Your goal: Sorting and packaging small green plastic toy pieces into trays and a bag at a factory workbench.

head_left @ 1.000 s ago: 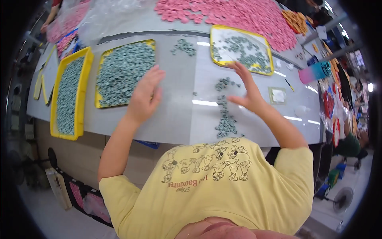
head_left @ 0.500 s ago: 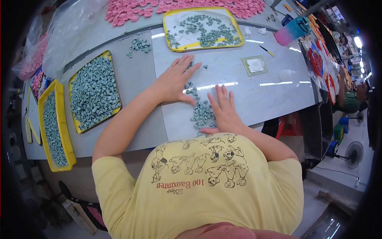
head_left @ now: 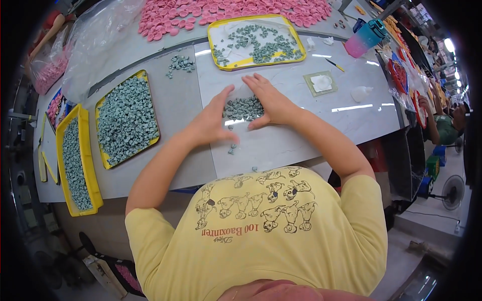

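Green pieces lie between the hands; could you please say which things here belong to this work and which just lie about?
Seemingly part of it:
green pieces between left hand and right hand
yellow trays and yellow bin, holding more

Apparently just lying about:
water bottle
pink pieces
plastic sheet

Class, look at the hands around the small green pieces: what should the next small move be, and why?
Probably the left hand should nudge the stray green pieces toward the larger cluster. That cluster lies between the left hand and the right hand, while a few strays sit apart on the table, nearer the person's shirt.
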`<state>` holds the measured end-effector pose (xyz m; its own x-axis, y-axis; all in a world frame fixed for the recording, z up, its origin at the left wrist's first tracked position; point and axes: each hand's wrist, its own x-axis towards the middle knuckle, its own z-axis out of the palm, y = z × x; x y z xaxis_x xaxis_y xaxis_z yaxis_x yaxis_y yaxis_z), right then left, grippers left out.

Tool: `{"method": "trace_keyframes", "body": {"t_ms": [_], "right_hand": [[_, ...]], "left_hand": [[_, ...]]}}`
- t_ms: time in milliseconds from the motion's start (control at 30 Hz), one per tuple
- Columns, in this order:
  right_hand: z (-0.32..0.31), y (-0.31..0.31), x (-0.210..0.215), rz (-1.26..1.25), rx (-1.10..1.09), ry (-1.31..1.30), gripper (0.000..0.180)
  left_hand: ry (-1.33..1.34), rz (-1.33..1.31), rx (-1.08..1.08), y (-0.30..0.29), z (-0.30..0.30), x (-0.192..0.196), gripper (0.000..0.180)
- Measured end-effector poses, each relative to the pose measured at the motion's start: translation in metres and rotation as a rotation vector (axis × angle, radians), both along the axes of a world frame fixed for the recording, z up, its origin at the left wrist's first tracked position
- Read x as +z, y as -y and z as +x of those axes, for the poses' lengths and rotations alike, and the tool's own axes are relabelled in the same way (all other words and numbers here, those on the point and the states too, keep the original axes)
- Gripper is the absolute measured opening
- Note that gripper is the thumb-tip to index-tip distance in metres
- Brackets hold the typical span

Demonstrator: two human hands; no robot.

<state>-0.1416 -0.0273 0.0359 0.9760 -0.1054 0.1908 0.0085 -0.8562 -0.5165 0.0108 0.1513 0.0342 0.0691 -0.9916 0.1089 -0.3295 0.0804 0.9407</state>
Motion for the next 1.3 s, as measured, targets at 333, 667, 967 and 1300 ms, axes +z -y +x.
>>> {"method": "trace_keyframes", "body": {"t_ms": [333, 667, 967, 1300], "right_hand": [[0.004, -0.019, 0.016, -0.107, 0.234, 0.106, 0.072], [-0.090, -0.016, 0.087, -0.225, 0.138, 0.276, 0.043], [-0.116, -0.024, 0.094, -0.370, 0.030, 0.191, 0.022], [-0.112, -0.032, 0.083, -0.341, 0.023, 0.128, 0.019]], "left_hand": [[0.715, -0.069, 0.227, 0.001, -0.048, 0.020, 0.117], [0.976, -0.026, 0.445, 0.019, -0.153, 0.100, 0.092], [0.898, -0.266, 0.153, 0.028, -0.143, 0.114, 0.048], [1.008, -0.205, 0.069, 0.013, -0.119, 0.088, 0.019]]}}
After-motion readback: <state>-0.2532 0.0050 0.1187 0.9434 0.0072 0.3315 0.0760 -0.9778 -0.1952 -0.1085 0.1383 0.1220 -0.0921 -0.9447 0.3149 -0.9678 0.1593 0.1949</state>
